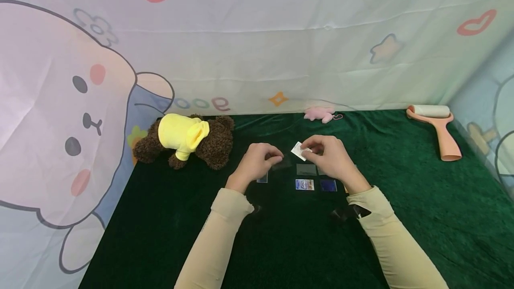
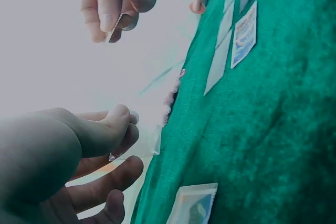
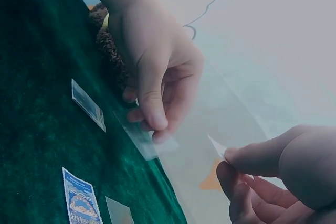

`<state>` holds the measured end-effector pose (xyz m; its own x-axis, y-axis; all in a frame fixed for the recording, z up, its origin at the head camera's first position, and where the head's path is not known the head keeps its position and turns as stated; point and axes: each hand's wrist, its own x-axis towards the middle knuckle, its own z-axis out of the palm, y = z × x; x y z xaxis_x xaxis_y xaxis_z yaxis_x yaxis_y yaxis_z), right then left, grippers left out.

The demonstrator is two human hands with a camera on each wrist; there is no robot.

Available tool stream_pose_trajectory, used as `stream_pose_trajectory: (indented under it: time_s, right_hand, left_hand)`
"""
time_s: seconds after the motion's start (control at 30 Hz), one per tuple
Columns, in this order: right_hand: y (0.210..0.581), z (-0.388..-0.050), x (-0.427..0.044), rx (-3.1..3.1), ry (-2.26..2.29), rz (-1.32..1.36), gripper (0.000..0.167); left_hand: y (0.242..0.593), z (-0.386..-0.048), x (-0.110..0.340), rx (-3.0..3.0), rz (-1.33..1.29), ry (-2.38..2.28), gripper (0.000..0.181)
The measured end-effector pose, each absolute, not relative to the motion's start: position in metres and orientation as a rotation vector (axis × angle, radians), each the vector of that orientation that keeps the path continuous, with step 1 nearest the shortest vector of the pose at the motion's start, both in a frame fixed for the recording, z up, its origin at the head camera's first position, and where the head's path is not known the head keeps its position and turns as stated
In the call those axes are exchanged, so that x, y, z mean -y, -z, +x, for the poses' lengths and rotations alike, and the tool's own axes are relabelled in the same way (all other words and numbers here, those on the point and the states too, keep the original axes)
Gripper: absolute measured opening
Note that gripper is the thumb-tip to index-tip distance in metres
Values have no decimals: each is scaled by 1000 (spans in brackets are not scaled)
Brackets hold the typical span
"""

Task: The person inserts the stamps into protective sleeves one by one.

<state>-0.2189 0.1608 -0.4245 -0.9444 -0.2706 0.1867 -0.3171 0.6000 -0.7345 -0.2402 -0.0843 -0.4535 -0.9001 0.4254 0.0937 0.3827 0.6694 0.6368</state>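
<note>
My left hand (image 1: pixel 257 162) pinches a small clear sleeve (image 2: pixel 149 142) between thumb and fingers. My right hand (image 1: pixel 329 157) holds a small white piece of paper (image 1: pixel 299 150) by its edge, to the right of the sleeve and apart from it. Below the hands, a blue and white stamp (image 1: pixel 304 184) and a dark blue rectangular piece (image 1: pixel 328 185) lie side by side on the green cloth. Behind the stamp lies an unheld clear sleeve (image 1: pixel 306 169); another is partly hidden by my right hand. Near my left wrist lies another small picture piece (image 1: pixel 263 179), partly covered in the head view.
A brown plush bear in yellow clothing (image 1: pixel 182 137) lies at the back left. At the back edge is a small pink plush (image 1: pixel 320 114), and a peach-handled roller (image 1: pixel 437 130) lies at the back right. A printed curtain (image 1: pixel 257 57) hangs behind the green cloth (image 1: pixel 281 244).
</note>
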Motion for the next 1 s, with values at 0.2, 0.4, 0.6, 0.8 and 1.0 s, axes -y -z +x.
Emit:
stream_pose_trajectory:
  time_s: [0.2,0.4,0.6,0.8,1.0]
  right_hand:
    - [426,-218,-160,2743,-1337,522,12]
    - [425,-215,-160,2727,-1303,582,14]
    - [424,-213,-160,2702,-1273,630,14]
    - [423,-213,-160,2678,-1265,624,11]
    - [420,-211,-159,2632,-1242,604,12]
  left_hand:
    - [450,-238,87,-2826,699,-1089,14]
    - [446,-236,90,-2792,689,-1143,16]
    - [444,-235,92,-2763,692,-1193,15]
    - [443,-234,94,-2759,680,-1239,14]
    - [442,-233,94,-2778,680,-1274,8]
